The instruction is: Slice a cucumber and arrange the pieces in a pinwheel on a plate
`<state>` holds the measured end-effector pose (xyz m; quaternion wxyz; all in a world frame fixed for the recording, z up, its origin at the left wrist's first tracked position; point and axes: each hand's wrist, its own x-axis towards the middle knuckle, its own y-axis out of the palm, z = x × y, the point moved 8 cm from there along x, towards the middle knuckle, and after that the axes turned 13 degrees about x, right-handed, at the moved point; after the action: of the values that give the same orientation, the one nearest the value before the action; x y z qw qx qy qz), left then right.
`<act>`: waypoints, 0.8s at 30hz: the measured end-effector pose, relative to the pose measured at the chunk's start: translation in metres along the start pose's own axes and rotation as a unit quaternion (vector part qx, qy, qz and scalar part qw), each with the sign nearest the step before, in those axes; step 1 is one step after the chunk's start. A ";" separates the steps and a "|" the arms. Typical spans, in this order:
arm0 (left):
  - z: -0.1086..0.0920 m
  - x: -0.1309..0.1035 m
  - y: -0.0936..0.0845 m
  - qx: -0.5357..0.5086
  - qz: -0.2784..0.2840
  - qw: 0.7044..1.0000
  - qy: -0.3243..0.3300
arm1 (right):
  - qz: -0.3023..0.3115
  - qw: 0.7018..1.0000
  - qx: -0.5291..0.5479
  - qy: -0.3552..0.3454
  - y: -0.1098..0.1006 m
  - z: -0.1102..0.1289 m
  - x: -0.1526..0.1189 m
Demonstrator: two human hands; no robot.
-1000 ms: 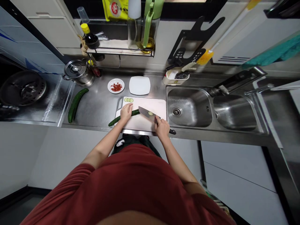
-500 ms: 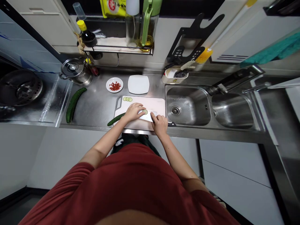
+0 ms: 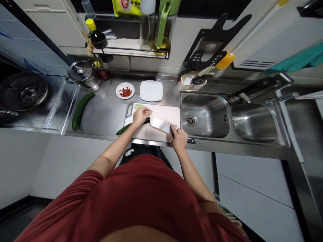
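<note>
- At far left, a dark pan [image 3: 21, 89]; next to it on the steel desk [image 3: 106, 116], a lidded pot [image 3: 82, 75], with a whole cucumber [image 3: 81, 111] lying nearer me.
- Further right, a round white plate [image 3: 118, 90] carries red pieces [image 3: 125, 92]; below it, the cut cucumber [image 3: 123, 129] runs under my left wrist, one end jutting past the left edge of the cutting board [image 3: 170, 111].
- A short row of slices [image 3: 138, 106] lies near the board's grey handle; my left hand [image 3: 140, 116] is just beside it, fingers narrow — pinched on a single cucumber slice [image 3: 150, 112].
- A square white plate [image 3: 151, 91] sits behind the board, bare.
- The knife [image 3: 161, 124] slants over the board, its blade tip by the cucumber's cut end; my right hand [image 3: 179, 138] holds it, fingers wrapped round the handle end, index stretched along the blade.
- Rightmost, the double sink [image 3: 205, 116], just beside the board.
</note>
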<state>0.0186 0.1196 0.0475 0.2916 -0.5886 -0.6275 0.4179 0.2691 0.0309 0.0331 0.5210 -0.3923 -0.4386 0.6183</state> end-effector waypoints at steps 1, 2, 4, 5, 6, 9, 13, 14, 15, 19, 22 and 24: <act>0.012 0.009 0.002 0.003 0.004 1.000 -0.029 | 0.001 1.000 0.001 0.009 0.000 -0.004 0.000; 0.022 0.017 0.004 0.010 0.004 0.999 -0.050 | 0.002 1.000 0.003 0.017 0.000 -0.006 0.000; 0.036 0.033 0.010 0.026 0.007 0.997 -0.070 | 0.005 1.000 0.008 0.029 0.000 -0.010 0.000; 0.041 0.040 0.014 0.036 0.013 0.996 -0.075 | 0.007 0.999 0.011 0.032 0.000 -0.010 0.000; 0.043 0.046 0.017 0.046 0.016 0.996 -0.073 | 0.009 0.999 0.013 0.033 0.000 -0.010 0.001; 0.043 0.058 0.026 0.070 0.024 0.996 -0.051 | 0.016 0.999 0.020 0.038 0.000 -0.009 0.001; 0.043 0.065 0.032 0.091 0.019 0.995 -0.036 | 0.023 0.998 0.027 0.049 0.000 -0.008 0.001; 0.043 0.065 0.032 0.098 0.015 0.994 -0.035 | 0.023 0.998 0.029 0.050 0.000 -0.008 0.001; 0.044 0.066 0.032 0.106 0.010 0.994 -0.033 | 0.023 0.998 0.030 0.050 0.000 -0.008 0.001; 0.045 0.065 0.032 0.140 -0.010 0.990 -0.014 | 0.024 0.998 0.035 0.050 0.001 -0.010 -0.001; 0.043 0.062 0.033 0.153 -0.016 0.988 0.012 | 0.019 0.998 0.041 0.051 0.003 -0.013 -0.002; 0.043 0.061 0.034 0.153 -0.017 0.988 0.023 | 0.021 0.997 0.046 0.054 0.004 -0.014 -0.003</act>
<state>-0.0099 0.1702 -0.0099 0.3993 -0.5356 -0.5594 0.4906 0.2810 0.0300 0.0251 0.5484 -0.4099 -0.3728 0.6263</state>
